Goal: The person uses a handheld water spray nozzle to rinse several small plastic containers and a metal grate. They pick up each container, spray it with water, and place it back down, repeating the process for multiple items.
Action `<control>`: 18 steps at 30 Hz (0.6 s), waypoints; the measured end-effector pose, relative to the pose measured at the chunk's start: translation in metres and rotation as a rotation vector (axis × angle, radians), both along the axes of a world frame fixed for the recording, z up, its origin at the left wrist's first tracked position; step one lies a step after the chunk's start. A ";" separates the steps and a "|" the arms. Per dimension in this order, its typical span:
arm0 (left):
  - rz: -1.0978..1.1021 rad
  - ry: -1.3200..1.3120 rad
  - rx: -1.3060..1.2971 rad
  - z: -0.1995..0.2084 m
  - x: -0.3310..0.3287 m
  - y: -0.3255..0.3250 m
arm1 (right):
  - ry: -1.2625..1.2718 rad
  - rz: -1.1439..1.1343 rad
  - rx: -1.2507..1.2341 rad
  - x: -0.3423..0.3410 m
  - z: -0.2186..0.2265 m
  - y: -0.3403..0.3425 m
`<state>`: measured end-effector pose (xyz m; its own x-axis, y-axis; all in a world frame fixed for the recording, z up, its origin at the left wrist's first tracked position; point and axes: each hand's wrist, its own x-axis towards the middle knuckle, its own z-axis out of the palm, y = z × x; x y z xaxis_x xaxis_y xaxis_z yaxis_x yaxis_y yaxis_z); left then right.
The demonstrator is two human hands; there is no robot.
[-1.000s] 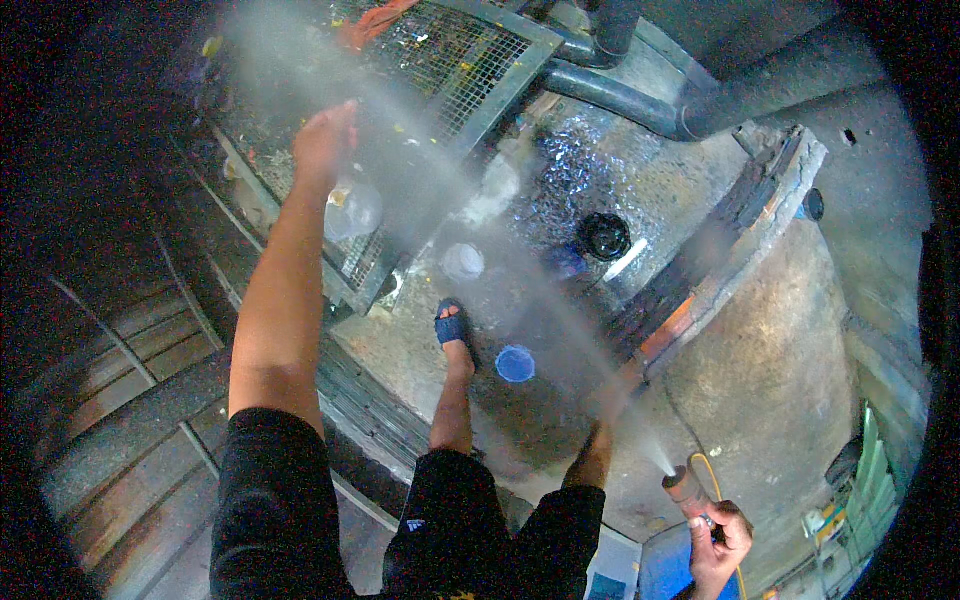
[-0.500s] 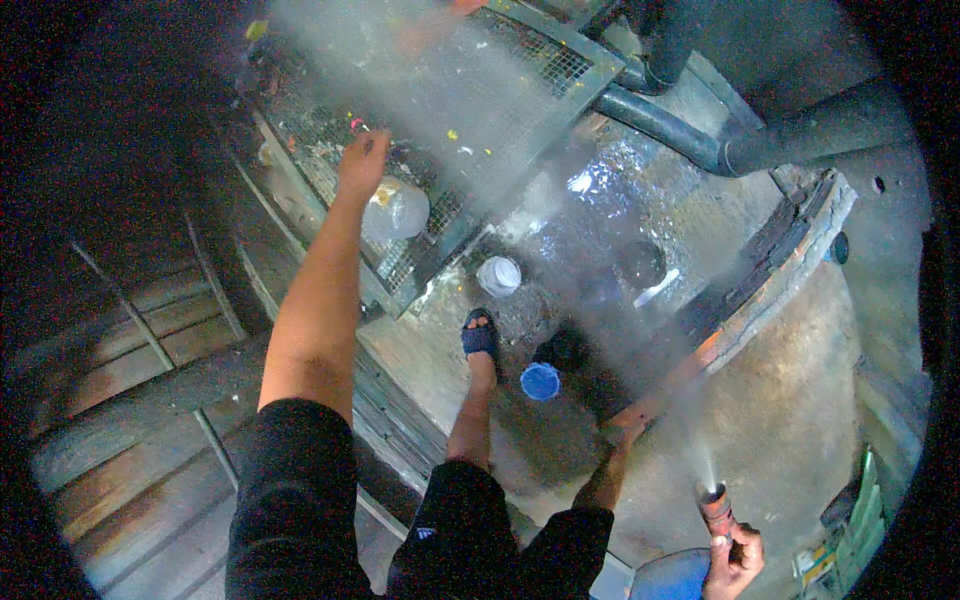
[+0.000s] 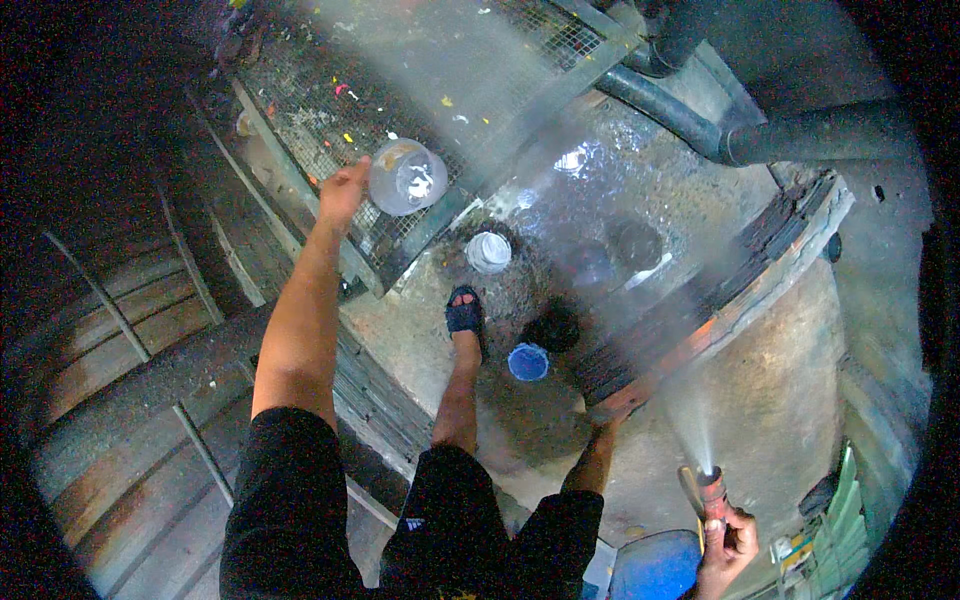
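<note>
My left hand (image 3: 345, 192) is closed at the left edge of a translucent round plastic container (image 3: 407, 178), fingers pinching its rim. The container is tilted above a wire mesh grate (image 3: 300, 110) strewn with small coloured scraps. At the lower right my right hand (image 3: 730, 545) is wrapped round a reddish spray nozzle (image 3: 712, 495). A fan of water spray (image 3: 695, 430) shoots from its tip toward the upper left and blurs part of the mesh and floor.
On the wet concrete floor stand a white tub (image 3: 488, 253) and a blue tub (image 3: 528, 362), near my sandalled foot (image 3: 464, 312). A low ledge (image 3: 740, 305) crosses the right side. Dark pipes (image 3: 670, 110) run at the upper right, and a blue barrel (image 3: 655, 565) stands lower right.
My left hand has moved down and left, and the container has turned and shifted up beside it. The nozzle has moved slightly, still spraying. The whole view has shifted a little.
</note>
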<state>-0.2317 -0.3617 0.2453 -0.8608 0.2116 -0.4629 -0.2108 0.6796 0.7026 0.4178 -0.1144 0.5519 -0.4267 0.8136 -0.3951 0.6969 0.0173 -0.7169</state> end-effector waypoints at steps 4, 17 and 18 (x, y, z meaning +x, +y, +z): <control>0.088 0.003 0.149 -0.008 0.011 0.022 | -0.022 -0.128 -0.024 0.013 -0.013 -0.008; -0.054 0.079 0.014 0.020 0.022 0.033 | -0.030 -0.115 -0.036 0.017 -0.016 -0.009; -0.183 0.434 -0.185 0.028 0.017 0.032 | -0.018 -0.118 -0.031 0.015 -0.015 -0.009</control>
<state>-0.2149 -0.3296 0.2729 -0.9388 0.3251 -0.1141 0.2083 0.7994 0.5636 0.4332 -0.1238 0.5371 -0.3210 0.8451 -0.4275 0.7054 -0.0879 -0.7033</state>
